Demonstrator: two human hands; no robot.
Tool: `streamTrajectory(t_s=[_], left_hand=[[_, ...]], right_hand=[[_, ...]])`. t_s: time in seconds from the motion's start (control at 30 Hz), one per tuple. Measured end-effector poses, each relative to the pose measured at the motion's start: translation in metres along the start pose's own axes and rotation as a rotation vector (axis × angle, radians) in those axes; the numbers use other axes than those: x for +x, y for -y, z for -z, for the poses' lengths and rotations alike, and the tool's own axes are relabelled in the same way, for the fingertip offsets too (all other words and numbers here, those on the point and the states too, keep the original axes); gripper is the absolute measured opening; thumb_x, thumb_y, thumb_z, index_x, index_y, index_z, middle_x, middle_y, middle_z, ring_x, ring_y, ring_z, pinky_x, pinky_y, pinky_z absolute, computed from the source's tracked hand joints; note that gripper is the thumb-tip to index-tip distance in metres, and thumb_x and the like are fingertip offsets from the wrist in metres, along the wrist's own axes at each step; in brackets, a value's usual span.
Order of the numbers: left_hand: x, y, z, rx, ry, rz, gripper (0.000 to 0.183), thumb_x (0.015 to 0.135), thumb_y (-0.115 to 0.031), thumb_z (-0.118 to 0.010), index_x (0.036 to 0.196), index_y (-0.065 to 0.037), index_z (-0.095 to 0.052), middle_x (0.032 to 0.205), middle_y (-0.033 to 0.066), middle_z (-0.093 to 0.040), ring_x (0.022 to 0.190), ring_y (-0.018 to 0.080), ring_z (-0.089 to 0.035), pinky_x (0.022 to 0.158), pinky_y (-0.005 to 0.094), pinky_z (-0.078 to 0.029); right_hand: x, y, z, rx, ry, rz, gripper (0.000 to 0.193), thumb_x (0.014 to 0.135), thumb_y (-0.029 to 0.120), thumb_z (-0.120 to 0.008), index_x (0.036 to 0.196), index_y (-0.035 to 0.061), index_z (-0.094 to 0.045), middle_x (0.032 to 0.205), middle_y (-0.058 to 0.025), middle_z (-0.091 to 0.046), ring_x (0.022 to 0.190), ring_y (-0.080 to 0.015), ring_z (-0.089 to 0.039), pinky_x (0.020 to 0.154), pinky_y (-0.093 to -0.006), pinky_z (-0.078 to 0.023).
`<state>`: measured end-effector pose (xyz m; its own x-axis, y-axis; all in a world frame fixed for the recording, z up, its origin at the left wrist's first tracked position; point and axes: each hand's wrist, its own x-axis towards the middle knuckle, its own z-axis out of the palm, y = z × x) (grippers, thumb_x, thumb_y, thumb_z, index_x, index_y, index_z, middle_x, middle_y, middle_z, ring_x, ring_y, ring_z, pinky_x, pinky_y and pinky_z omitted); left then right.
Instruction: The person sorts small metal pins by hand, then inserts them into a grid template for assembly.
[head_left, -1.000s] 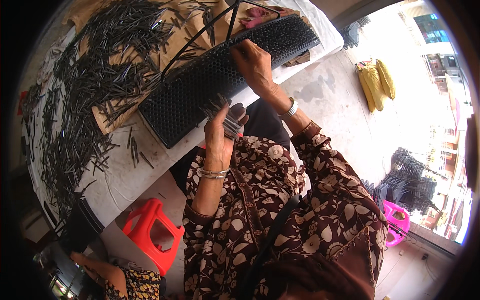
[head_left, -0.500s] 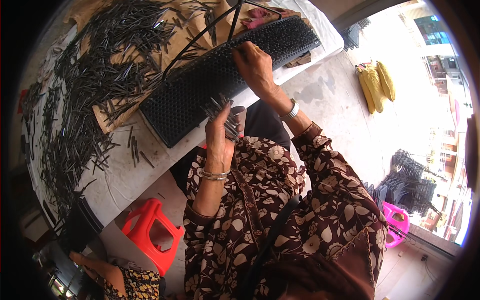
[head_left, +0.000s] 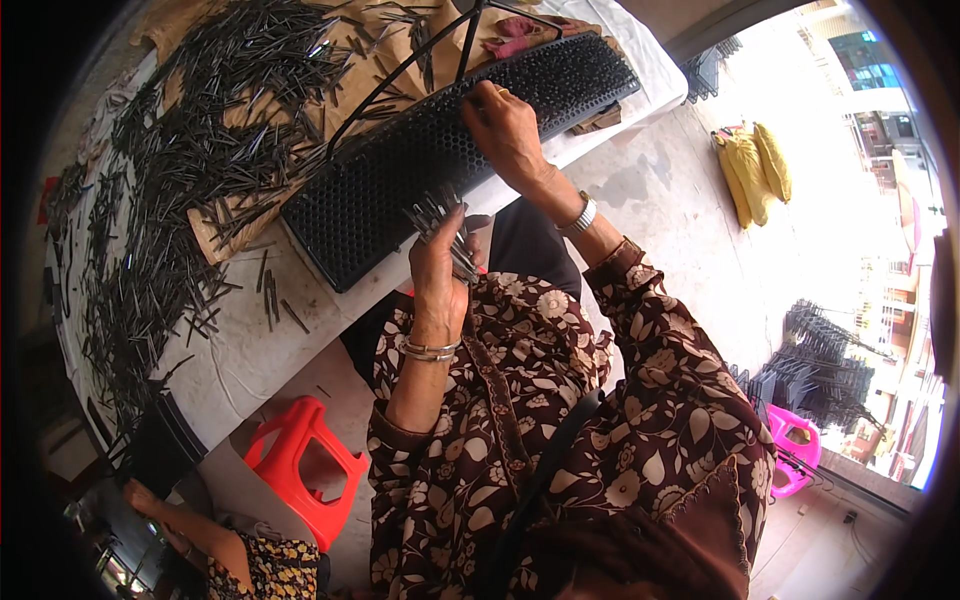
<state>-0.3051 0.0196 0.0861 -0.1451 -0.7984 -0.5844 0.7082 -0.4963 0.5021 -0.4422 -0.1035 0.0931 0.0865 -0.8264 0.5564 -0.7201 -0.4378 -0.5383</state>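
Seen from the head camera, a person in a brown, cream-flowered garment point(head_left: 640, 440) works at a counter point(head_left: 240, 385) covered in white sheeting. A long, black, hole-studded panel point(head_left: 365, 215) lies aslant on it from 11 to 1 o'clock, along the near edge. The left hand point(head_left: 434, 270), silver bangles point(head_left: 430, 351) at its wrist, grasps a bundle of thin dark metallic-looking sticks point(head_left: 430, 212) in its fingers, just beside the panel. At 1 o'clock from it, the right hand point(head_left: 512, 140) is poised over the panel, its fingers curled together; whether they pinch a stick, or touch the surface, cannot be told. A silver-banded wristwatch point(head_left: 579, 217) circles that wrist. Loose dark sticks point(head_left: 255, 60) heap at 10 o'clock, partly on brown paper point(head_left: 205, 238). A black rod frame point(head_left: 405, 88) stands toward 12 o'clock near a reddish cloth point(head_left: 510, 46). Off the counter are yellow sacks point(head_left: 750, 178) at 2 o'clock, a pink plastic stool point(head_left: 800, 450) at 4, and a red plastic stool point(head_left: 312, 475) between 7 and 8. At 7 o'clock, another person's bare forearm point(head_left: 200, 535) shows.
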Motion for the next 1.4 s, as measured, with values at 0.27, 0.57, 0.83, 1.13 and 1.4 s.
streamTrajectory(t_s=[0.27,0.57,0.83,1.13,1.4], left_hand=[[-0.002,-0.003,-0.001,0.013,0.008,-0.023,0.011,0.089,-0.012,-0.065,0.098,-0.006,-0.062,0.085,0.0126,-0.069,0.065,0.0126,-0.059,0.048,0.0238,-0.043],[-0.004,-0.005,-0.006,0.044,0.012,-0.082,0.018,0.087,-0.016,-0.067,0.101,-0.004,-0.064,0.086,0.0094,-0.072,0.069,0.0123,-0.065,0.051,0.0233,-0.043],[0.001,-0.004,0.000,0.028,-0.008,-0.066,0.017,0.088,-0.013,-0.066,0.104,-0.006,-0.065,0.089,0.0083,-0.071,0.074,0.0140,-0.066,0.052,0.0252,-0.042],[-0.002,-0.009,-0.003,0.185,0.021,-0.100,0.022,0.089,-0.017,-0.065,0.106,-0.004,-0.065,0.093,0.0092,-0.072,0.077,0.0165,-0.069,0.053,0.0240,-0.045],[0.009,0.000,0.014,0.162,-0.057,-0.114,0.016,0.085,-0.013,-0.069,0.098,-0.003,-0.065,0.078,0.0067,-0.068,0.063,0.0143,-0.064,0.050,0.0249,-0.046]], right_hand=[[0.004,-0.002,-0.003,-0.198,0.134,0.082,0.014,0.087,0.019,-0.062,0.093,0.0077,-0.060,0.085,-0.0136,-0.057,0.076,-0.0341,-0.060,0.064,-0.0416,-0.050],[-0.008,-0.003,0.001,-0.316,0.165,0.090,0.018,0.087,0.025,-0.064,0.099,0.0126,-0.070,0.096,-0.0118,-0.056,0.080,-0.0286,-0.060,0.066,-0.0384,-0.050],[-0.029,0.027,0.043,0.267,0.689,-0.094,0.021,0.087,0.020,-0.065,0.098,0.0035,-0.068,0.086,-0.0098,-0.060,0.078,-0.0203,-0.059,0.067,-0.0324,-0.047],[-0.026,0.037,0.049,0.484,0.707,-0.386,0.017,0.089,0.015,-0.061,0.093,-0.0013,-0.064,0.075,-0.0041,-0.063,0.071,-0.0092,-0.056,0.062,-0.0269,-0.045],[-0.017,0.043,0.039,0.349,0.249,-0.334,0.010,0.088,0.007,-0.058,0.090,-0.0022,-0.056,0.069,-0.0145,-0.063,0.061,-0.0247,-0.065,0.055,-0.0332,-0.049]])
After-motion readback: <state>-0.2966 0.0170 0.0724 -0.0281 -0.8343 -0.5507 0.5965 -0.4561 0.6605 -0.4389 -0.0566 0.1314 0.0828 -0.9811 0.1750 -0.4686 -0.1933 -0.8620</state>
